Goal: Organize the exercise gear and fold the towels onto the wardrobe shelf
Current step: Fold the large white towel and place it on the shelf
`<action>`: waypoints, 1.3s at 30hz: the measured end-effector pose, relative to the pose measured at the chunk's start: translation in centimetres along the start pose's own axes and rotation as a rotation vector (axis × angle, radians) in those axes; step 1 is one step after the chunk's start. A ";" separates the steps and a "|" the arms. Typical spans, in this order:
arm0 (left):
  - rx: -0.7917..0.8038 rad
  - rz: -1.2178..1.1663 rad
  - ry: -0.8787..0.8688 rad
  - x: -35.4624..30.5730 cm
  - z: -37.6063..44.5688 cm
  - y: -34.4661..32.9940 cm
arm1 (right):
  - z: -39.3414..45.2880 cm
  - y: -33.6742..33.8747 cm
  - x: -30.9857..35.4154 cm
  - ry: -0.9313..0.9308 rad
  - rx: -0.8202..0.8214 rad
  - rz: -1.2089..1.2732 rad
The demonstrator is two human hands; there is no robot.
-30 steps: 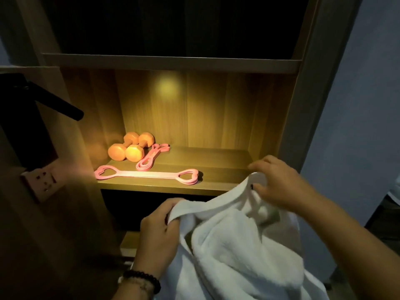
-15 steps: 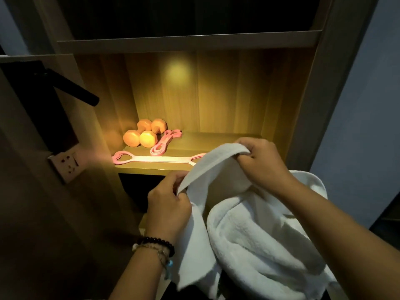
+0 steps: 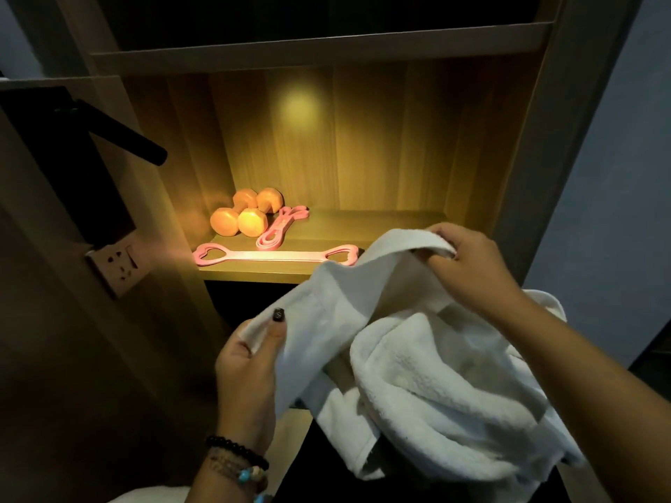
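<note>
Both hands pinch a white towel before the shelf: left hand grips one corner, right hand the raised edge; dumbbells sit at shelf's left

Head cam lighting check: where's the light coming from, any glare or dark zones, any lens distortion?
Head view: one warm light pools on the shelf, with a glare spot on the wardrobe's back panel; the orange dumbbells and the pink resistance band are well lit. The upper compartment and the left side fall into deep shadow. The white towel reads clearly without blowing out. Wide-angle bowing tilts the wardrobe's uprights.
</note>
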State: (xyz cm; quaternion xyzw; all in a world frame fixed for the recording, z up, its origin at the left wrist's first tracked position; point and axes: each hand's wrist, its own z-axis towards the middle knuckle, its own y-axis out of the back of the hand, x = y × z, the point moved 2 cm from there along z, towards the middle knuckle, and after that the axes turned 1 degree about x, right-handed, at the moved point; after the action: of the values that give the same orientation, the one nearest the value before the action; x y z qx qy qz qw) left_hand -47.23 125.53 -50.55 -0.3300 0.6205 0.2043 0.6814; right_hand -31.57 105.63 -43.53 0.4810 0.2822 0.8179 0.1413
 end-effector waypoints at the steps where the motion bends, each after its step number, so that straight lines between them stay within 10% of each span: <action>1: -0.012 -0.078 0.022 -0.6 -0.1 -0.1 | -0.5 -0.4 0.4 0.037 0.063 0.015; 12: 0.088 0.166 -0.438 -1.7 -1.0 -3.7 | -6.8 -2.9 2.2 0.090 0.461 0.262; 20: 0.580 0.675 -0.513 -0.4 -1.7 -4.4 | -7.1 -1.9 0.8 -0.040 0.204 0.302; 28: 0.438 0.629 -0.648 0.6 -1.8 -4.5 | -7.3 -0.6 0.5 0.026 0.186 0.087; 39: -0.021 0.225 -0.220 -0.2 -0.2 -1.3 | -7.4 4.8 -5.5 -0.086 -0.186 0.038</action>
State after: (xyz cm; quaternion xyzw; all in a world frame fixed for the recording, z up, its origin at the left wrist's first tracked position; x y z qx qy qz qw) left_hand -46.45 124.51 -50.14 -0.2413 0.5730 0.3209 0.7145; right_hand -35.10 96.62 -47.34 0.5056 0.1898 0.8218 0.1818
